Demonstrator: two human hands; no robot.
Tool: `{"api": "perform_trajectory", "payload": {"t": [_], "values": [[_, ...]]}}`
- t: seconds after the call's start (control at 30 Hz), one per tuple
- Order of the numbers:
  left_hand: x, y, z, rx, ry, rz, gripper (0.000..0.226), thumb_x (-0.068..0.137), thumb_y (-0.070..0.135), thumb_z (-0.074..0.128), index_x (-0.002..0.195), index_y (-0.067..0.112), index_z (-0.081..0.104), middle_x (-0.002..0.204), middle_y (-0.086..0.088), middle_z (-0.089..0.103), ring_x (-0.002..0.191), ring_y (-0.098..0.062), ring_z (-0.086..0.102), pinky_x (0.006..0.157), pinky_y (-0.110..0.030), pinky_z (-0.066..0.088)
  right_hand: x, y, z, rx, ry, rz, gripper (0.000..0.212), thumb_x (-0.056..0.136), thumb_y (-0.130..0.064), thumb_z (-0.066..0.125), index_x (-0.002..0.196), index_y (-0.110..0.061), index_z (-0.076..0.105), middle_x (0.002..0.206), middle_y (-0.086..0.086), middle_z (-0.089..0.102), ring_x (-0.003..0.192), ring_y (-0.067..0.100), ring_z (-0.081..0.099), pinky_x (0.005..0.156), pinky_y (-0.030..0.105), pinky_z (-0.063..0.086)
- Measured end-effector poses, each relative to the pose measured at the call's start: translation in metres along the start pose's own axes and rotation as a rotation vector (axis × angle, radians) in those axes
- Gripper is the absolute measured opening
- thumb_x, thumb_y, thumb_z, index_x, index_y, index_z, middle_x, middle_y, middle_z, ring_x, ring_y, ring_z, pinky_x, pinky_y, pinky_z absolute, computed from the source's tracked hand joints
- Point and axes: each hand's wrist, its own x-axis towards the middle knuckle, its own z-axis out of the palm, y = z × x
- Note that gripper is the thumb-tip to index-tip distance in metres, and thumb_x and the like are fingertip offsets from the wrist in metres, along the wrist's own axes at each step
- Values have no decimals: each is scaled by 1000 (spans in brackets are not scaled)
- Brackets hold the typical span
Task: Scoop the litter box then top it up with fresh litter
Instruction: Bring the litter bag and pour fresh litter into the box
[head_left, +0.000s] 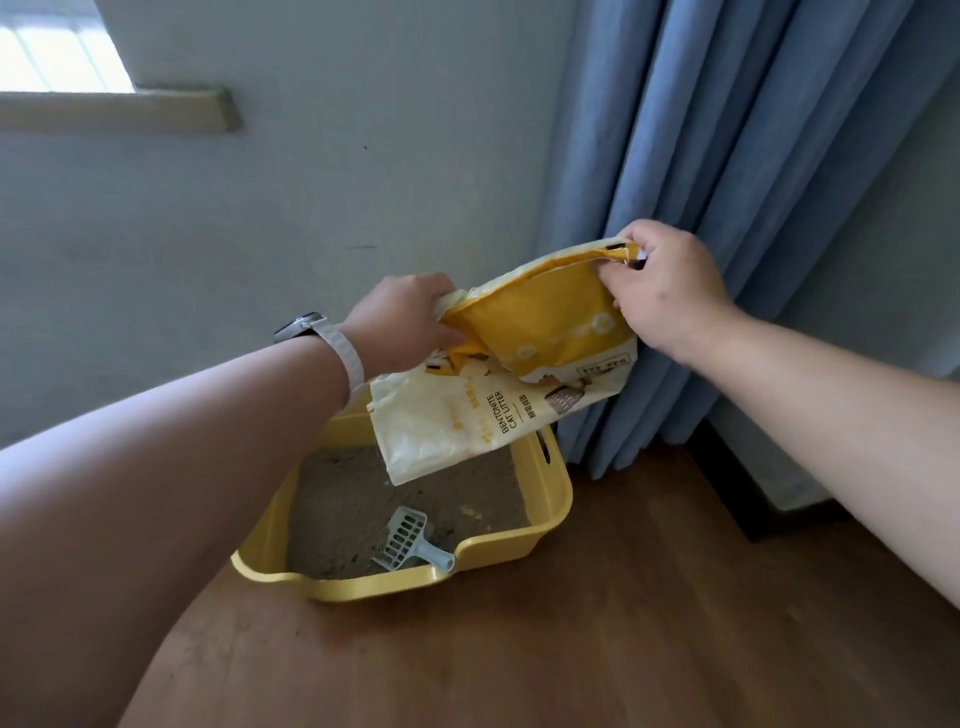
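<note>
A yellow litter box (545, 530) stands on the wooden floor against the wall, filled with brownish-grey litter (343, 504). A pale grey slotted scoop (410, 540) lies in the litter, its handle resting on the box's front rim. Above the box hangs a yellow and white bag of bentonite cat litter (498, 400), upside down with its lower end over the litter. My left hand (405, 317) grips the bag's left upper corner. My right hand (665, 280) grips the right upper corner. No litter is visibly falling from the bag.
A blue curtain (727, 182) hangs to the floor just right of the box. A pale wall (260, 234) rises behind it, with a window sill (119, 111) at upper left. Wooden floor (623, 623) lies in front and to the right. A watch is on my left wrist.
</note>
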Motion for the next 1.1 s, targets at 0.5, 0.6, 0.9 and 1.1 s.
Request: {"api": "perform_trajectory", "payload": {"t": [0.5,0.6,0.9,1.1], "values": [[10,8,34,-158,33,7,23,85,28,75,103,25,62,87,4,63,73,-12,62,61,-28,54,7,16,-12,10,-14,10,12,94,-26,58,91,-15,63,72,-5,61,72,15,60,56,22,43],[14,14,46,-173,37,19,22,85,27,74,103,24,61,88,5,62,74,-11,61,61,-26,52,4,24,-17,-2,-13,19,12,94,-25,58,91,-15,63,73,-4,61,73,15,60,57,23,44],[24,31,74,-220,51,28,23,85,31,74,101,23,60,85,5,61,75,-12,60,63,-29,52,2,42,-28,-62,10,7,9,93,-26,59,92,-17,62,78,-8,60,71,6,56,53,20,41],[27,41,88,-243,70,18,21,86,31,72,98,21,58,84,2,61,73,-14,60,61,-30,52,3,45,-34,-74,9,-5,10,93,-26,59,97,-17,63,84,-5,63,75,8,58,57,20,46]]}}
